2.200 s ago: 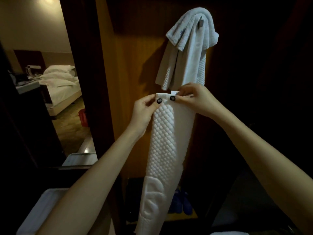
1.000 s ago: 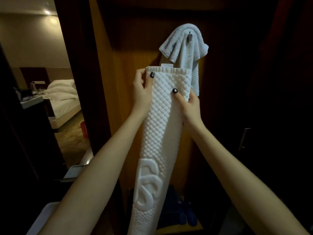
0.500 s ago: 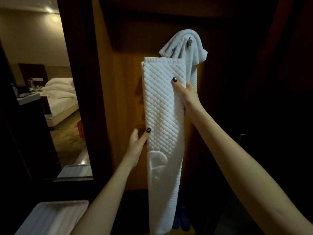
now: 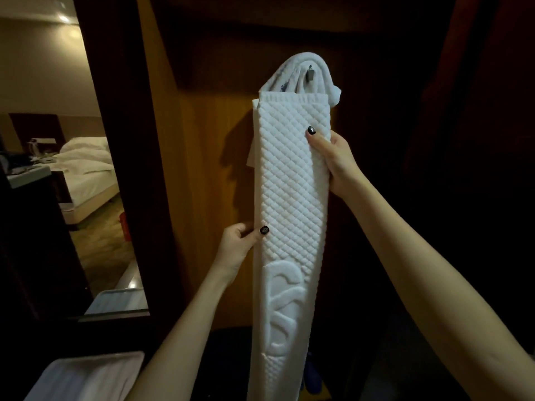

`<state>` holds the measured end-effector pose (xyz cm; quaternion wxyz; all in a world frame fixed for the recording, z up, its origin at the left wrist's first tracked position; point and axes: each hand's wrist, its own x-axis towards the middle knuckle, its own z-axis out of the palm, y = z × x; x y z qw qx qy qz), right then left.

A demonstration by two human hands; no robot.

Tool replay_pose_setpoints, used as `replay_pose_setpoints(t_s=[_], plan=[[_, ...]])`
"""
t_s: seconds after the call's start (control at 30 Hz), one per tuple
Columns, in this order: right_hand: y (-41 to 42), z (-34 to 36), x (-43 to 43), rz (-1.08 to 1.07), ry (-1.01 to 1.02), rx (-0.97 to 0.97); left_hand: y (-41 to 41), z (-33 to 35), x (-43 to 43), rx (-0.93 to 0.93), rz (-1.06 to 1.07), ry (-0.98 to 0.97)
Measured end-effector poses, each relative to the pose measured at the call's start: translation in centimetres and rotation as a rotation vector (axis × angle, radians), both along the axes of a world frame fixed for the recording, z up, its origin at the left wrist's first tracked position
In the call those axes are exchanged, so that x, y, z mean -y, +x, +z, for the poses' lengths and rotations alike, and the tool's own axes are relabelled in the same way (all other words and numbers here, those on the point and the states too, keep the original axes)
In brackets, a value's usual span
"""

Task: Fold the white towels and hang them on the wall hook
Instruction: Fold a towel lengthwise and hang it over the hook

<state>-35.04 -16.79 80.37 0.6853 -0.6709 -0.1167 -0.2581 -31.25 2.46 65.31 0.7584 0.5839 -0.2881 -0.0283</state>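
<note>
one white towel [image 4: 289, 75] already drapes the wall hook [image 4: 310, 74], while the quilted towel [image 4: 292, 198], folded into a long strip, sits just below the hook, not yet hung i judge, my right hand [image 4: 337, 162] pinching its right edge, left hand [image 4: 236, 250] pinching lower down.

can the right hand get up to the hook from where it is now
Probably yes. The hook shows above the right hand, with only cloth between them. That hand grips the long towel, though, and another towel already drapes the hook.
</note>
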Motion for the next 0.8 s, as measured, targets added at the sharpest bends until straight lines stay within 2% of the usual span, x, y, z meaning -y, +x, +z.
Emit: replay_pose_setpoints(t_s=[0.07, 0.23, 0.37, 0.5, 0.63, 0.73, 0.8], plan=[[0.0, -0.1, 0.1, -0.037, -0.038, 0.052, -0.5, -0.1, 0.0, 0.048, 0.042, -0.019], [0.1, -0.6, 0.1, -0.096, -0.042, 0.160, -1.3, -1.2, -0.1, 0.158, 0.091, 0.083], [0.4, -0.9, -0.1, -0.123, -0.062, 0.173, -1.8, -1.1, -0.5, 0.085, -0.017, -0.054], [0.6, -0.3, -0.5, -0.095, -0.034, 0.155, -1.5, -0.3, -1.0, 0.076, -0.047, -0.101], [0.6, 0.2, -0.5, -0.032, 0.039, 0.149, -1.8, 0.7, -1.2, 0.204, 0.073, -0.143], [0.9, 0.5, -0.6, -0.047, 0.050, 0.173, -2.1, 1.0, -0.8, 0.453, 0.379, 0.003], [1.1, 0.7, -1.1, -0.078, 0.049, 0.187, -2.2, 0.8, -0.7, 0.538, 0.546, 0.094]])
